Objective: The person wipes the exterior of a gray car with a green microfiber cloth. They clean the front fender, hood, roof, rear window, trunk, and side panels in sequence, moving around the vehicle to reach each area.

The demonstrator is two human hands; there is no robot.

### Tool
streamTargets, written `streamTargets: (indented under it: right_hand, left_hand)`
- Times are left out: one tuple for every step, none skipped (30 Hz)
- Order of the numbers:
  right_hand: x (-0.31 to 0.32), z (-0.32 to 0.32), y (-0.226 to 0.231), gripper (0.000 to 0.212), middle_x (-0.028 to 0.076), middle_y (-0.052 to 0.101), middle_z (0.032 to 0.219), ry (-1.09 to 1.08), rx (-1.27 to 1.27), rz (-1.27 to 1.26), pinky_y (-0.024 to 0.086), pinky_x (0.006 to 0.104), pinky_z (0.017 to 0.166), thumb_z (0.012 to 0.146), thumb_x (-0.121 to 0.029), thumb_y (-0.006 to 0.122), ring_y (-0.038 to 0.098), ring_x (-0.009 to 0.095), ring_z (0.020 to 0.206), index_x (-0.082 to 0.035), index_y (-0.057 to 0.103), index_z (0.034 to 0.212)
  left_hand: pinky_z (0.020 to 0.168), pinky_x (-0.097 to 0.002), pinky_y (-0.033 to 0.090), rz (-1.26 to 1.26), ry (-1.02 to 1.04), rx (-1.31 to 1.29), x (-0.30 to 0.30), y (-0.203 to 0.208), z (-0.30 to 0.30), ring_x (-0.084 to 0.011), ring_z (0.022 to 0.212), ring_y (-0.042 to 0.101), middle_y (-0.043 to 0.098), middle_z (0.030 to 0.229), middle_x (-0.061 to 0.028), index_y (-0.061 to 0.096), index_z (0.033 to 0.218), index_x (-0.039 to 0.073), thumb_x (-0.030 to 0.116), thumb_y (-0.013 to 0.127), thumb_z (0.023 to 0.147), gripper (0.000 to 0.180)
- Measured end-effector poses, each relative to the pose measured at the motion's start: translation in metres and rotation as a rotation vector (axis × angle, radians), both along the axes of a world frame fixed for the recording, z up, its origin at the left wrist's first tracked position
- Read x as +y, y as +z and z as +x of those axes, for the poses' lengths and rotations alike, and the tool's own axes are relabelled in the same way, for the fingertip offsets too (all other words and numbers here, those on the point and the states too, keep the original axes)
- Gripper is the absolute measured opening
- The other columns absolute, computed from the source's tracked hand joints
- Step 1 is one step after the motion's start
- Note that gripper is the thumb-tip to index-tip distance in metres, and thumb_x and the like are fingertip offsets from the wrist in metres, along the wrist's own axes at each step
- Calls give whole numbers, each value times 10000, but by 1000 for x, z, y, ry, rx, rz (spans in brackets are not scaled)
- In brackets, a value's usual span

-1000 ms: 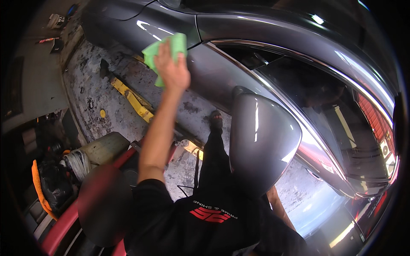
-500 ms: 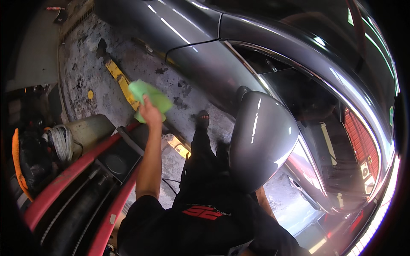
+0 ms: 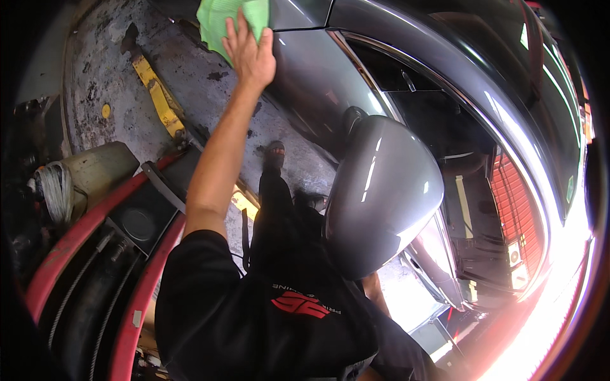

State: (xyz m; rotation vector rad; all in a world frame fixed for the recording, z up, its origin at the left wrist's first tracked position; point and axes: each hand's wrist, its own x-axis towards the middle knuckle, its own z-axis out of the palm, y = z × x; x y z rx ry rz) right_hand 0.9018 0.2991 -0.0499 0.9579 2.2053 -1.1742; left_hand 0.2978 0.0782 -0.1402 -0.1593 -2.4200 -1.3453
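My left hand [image 3: 251, 58] lies flat with spread fingers on a light green cloth [image 3: 219, 25]. The cloth rests against the dark grey front fender of a car [image 3: 308, 73], and its far part runs out of the picture. Near my body the grey side mirror [image 3: 384, 193] sticks out from the car. My right forearm [image 3: 376, 297] shows just below that mirror, which hides the hand and its fingers, so what it touches cannot be made out.
At my left stands a lift post with red edges [image 3: 70, 254], steel cables and a dark cylinder. Yellow lift arms [image 3: 159, 98] lie low over the stained floor [image 3: 95, 70]. A bundle of grey cable [image 3: 54, 190] hangs by a beige container [image 3: 105, 165].
My left hand has swung forward and right with the cloth, from mid-air above the floor to the car's fender. Its fingers have gone from gripping to spread. My view has shifted slightly.
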Motion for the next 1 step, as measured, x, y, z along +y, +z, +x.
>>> streamTargets:
  right_hand:
    - [6, 4, 1, 293, 202, 747, 1141, 21, -7, -9, 547, 442, 923, 1078, -211, 472, 712, 353, 1080, -43, 695, 1168]
  left_hand:
    - [1248, -629, 76, 46, -28, 7, 10, -7, 21, -425, 1565, 177, 325, 1671, -159, 405, 1568, 23, 434, 489, 1022, 689]
